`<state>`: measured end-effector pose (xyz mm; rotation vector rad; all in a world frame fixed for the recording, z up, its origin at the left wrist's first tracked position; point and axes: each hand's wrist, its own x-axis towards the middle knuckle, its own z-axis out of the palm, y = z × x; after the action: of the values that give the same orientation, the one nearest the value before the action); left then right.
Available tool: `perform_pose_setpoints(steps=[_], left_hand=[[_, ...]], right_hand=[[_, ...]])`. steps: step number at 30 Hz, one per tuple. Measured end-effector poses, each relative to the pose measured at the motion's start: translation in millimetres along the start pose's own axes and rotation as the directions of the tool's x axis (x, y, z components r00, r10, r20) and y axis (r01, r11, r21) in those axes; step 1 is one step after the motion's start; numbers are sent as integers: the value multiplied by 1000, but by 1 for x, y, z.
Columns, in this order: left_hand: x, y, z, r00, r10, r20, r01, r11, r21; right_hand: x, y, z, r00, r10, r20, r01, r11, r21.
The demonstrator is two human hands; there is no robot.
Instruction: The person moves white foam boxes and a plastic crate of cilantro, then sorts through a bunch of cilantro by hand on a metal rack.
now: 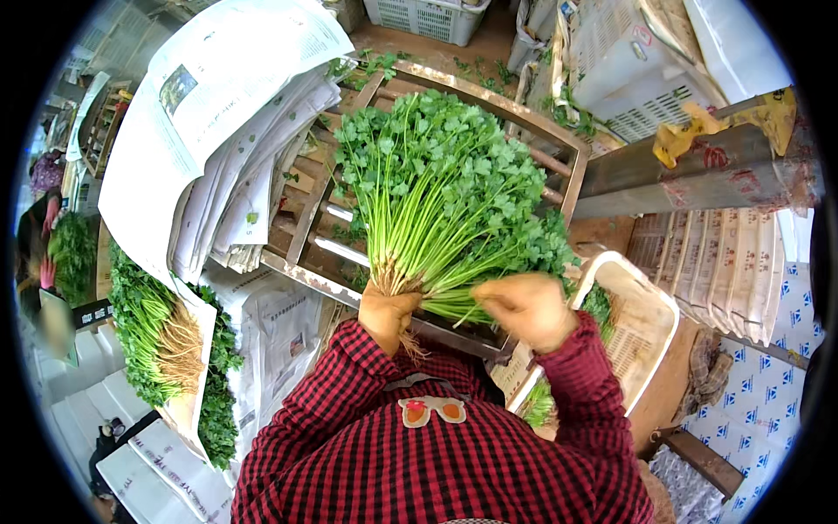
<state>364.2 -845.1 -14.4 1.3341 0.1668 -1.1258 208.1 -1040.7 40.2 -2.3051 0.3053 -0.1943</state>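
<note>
A large fanned bunch of coriander lies on a slatted metal-framed rack, leaves away from me and pale roots toward me. My left hand is closed around its root end, and some roots hang below the fist. At the right side of the stems is my right hand, its fingers curled together with the tips against the outer stems. Whether a stem is pinched between those fingertips is hidden.
The rack carries a stack of newspaper sheets at left. A crate of rooted greens stands lower left. At right are a cream plastic basket, a metal beam and stacked crates. Another person works far left.
</note>
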Motion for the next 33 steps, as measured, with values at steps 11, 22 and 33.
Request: perform_pose_setpoints(steps=[11,22,33], left_hand=[[14,-10,-14,999,18,52,-23,994,106],[9,-7,-18,990,-117,72,122,990,-70],[8,-7,-16,994,-18,105,19,1000,0]], right_hand=[[21,-7,37,932,265,-247,-228,959,168],[-9,7,72,800,596,-68,-495,720,487],[56,-12,68,669,669,-324,-575,742,346]])
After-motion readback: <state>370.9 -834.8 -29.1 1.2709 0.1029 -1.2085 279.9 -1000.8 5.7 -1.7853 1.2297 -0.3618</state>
